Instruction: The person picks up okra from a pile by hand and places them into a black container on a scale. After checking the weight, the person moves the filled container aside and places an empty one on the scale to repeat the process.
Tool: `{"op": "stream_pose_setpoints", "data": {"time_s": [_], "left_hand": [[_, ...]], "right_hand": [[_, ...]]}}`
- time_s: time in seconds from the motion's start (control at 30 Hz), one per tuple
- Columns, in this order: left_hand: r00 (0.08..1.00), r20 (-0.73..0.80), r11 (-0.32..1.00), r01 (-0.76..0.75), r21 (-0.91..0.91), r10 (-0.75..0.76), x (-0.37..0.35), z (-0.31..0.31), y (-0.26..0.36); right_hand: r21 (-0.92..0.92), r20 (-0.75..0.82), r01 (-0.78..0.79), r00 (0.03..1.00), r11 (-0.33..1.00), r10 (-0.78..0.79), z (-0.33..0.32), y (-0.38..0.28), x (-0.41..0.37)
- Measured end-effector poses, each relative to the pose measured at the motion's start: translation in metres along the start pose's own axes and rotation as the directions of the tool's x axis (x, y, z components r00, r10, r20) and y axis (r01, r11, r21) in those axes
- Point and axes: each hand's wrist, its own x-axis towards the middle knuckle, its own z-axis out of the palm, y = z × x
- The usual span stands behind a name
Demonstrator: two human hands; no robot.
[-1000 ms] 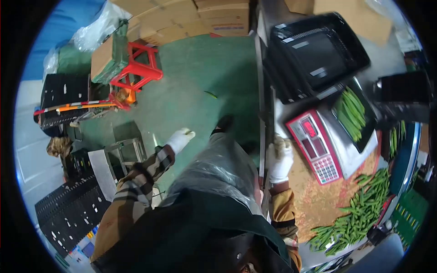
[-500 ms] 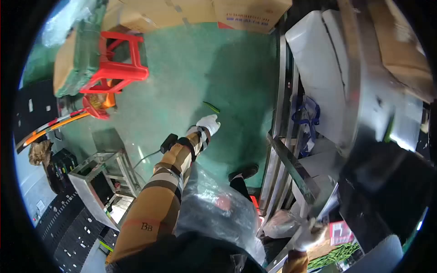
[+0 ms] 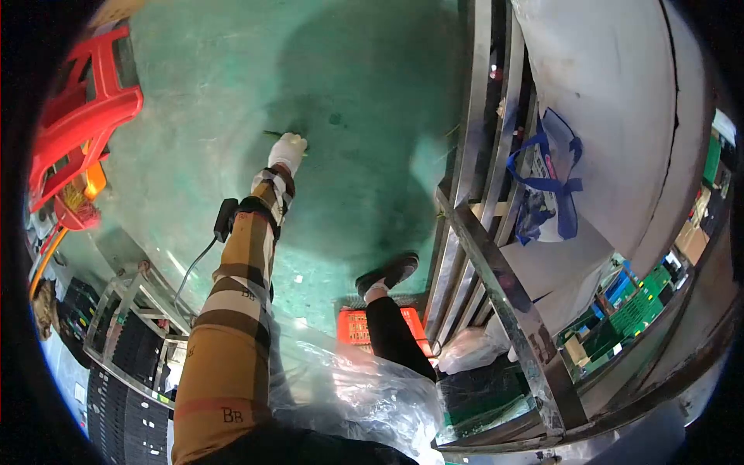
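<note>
Down at the green floor, my left hand (image 3: 288, 151), in a white glove, has its fingers closed around a slim green chili pepper (image 3: 273, 133). One end of it sticks out on the left of the glove and a bit shows on the right; the middle is hidden. The arm wears a brown checked sleeve, with a black device (image 3: 225, 219) strapped near the wrist. My right hand is out of sight.
A metal frame (image 3: 473, 155) runs along the right, with a blue-handled bag (image 3: 570, 186) beside it. Red plastic stool (image 3: 101, 101) at left; orange crate (image 3: 354, 327) by my foot; clear plastic sheet (image 3: 341, 387) below; metal rack (image 3: 128, 310) lower left.
My left hand has reached the pepper on the floor and closed on it. The view has shifted, and my right hand, seen earlier by the green vegetables at lower right, has left view.
</note>
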Motion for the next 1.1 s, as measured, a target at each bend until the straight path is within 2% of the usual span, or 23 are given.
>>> {"op": "stream_pose_setpoints", "data": {"time_s": [0.07,0.1,0.2,0.23,0.3,0.33,0.4,0.47,0.53,0.57,0.6,0.67,0.7,0.73,0.8,0.83,0.87,0.93,0.97,1.0,1.07,1.1], "left_hand": [[0.98,0.05,0.981,0.189,0.032,-0.191,0.004,-0.008,0.01],[0.976,-0.015,0.975,0.214,-0.065,-0.216,-0.017,-0.016,0.03],[0.999,-0.008,0.985,-0.048,0.164,0.05,-0.067,-0.004,0.041],[0.971,0.09,0.902,-0.238,0.359,0.22,-0.09,-0.003,0.05],[0.964,0.138,0.931,-0.256,0.26,0.227,-0.163,-0.018,0.096],[0.927,0.124,0.873,-0.376,0.311,0.355,-0.192,-0.006,0.097],[0.859,0.257,0.886,-0.464,0.018,0.444,-0.264,-0.028,0.128],[0.785,0.273,0.813,-0.582,0.013,0.557,-0.328,-0.043,0.156],[0.746,0.517,0.833,-0.543,0.109,0.419,-0.403,-0.119,0.234],[0.724,0.551,0.846,-0.531,0.059,0.416,-0.426,-0.133,0.253],[0.697,0.588,0.854,-0.52,0.019,0.412,-0.45,-0.146,0.268],[0.652,0.624,0.852,-0.522,-0.042,0.43,-0.497,-0.162,0.29],[0.541,0.488,0.659,-0.745,-0.1,0.685,-0.508,-0.148,0.278],[0.351,0.33,0.409,-0.904,-0.122,0.876,-0.512,-0.137,0.274],[0.339,0.447,0.443,-0.884,-0.148,0.828,-0.573,-0.178,0.317],[0.361,0.511,0.486,-0.863,-0.134,0.78,-0.61,-0.201,0.347],[0.375,0.447,0.491,-0.853,-0.176,0.812,-0.628,-0.201,0.356],[0.287,0.237,0.342,-0.908,-0.243,0.928,-0.695,-0.211,0.401],[0.191,0.079,0.205,-0.939,-0.276,0.979,-0.717,-0.209,0.426],[0.164,0.014,0.162,-0.955,-0.25,0.986,-0.734,-0.206,0.447],[0.281,-0.138,0.229,-0.923,-0.309,0.95,-0.766,-0.195,0.501],[0.386,-0.145,0.326,-0.889,-0.321,0.911,-0.767,-0.188,0.519]], "right_hand": [[0.016,-0.011,-0.01,1.0,1.0,0.011,0.002,0.005,0.0],[0.026,-0.006,-0.026,1.0,0.999,0.026,0.001,0.006,-0.001],[0.087,0.011,-0.066,0.998,0.994,0.065,-0.009,0.003,-0.002],[0.119,0.007,-0.077,0.997,0.99,0.076,-0.014,0.0,-0.003],[0.184,0.007,-0.106,0.994,0.977,0.106,-0.029,-0.009,-0.005],[0.216,0.016,-0.13,0.991,0.968,0.13,-0.037,-0.013,-0.006],[0.299,0.049,-0.18,0.984,0.937,0.173,-0.051,-0.022,-0.007],[0.369,0.153,-0.291,0.956,0.883,0.251,-0.062,-0.03,-0.008],[0.357,0.295,-0.443,0.889,0.822,0.351,-0.064,-0.021,-0.009],[0.337,0.362,-0.515,0.844,0.788,0.396,-0.064,-0.017,-0.009],[0.24,0.245,-0.094,0.969,0.966,0.033,-0.058,-0.006,-0.006],[0.377,0.306,-0.18,0.95,0.909,0.061,-0.057,-0.009,0.001],[0.438,0.336,-0.226,0.939,0.87,0.075,-0.059,-0.02,0.009],[0.29,0.241,0.022,0.966,0.957,-0.095,-0.062,-0.012,0.013],[0.218,0.389,-0.001,0.917,0.976,-0.086,-0.077,-0.024,0.021],[0.309,0.432,-0.117,0.901,0.944,-0.03,-0.088,-0.034,0.026],[0.301,0.345,-0.004,0.933,0.954,-0.105,-0.092,-0.035,0.027],[0.245,0.179,0.212,0.949,0.946,-0.259,-0.087,-0.029,0.028],[0.279,0.205,0.221,0.937,0.934,-0.283,-0.082,-0.019,0.026],[0.28,0.267,0.185,0.927,0.942,-0.261,-0.086,-0.016,0.026],[0.365,0.363,0.217,0.862,0.905,-0.353,-0.126,-0.01,0.037],[0.551,0.425,0.084,0.828,0.83,-0.366,-0.135,0.001,0.036]]}}
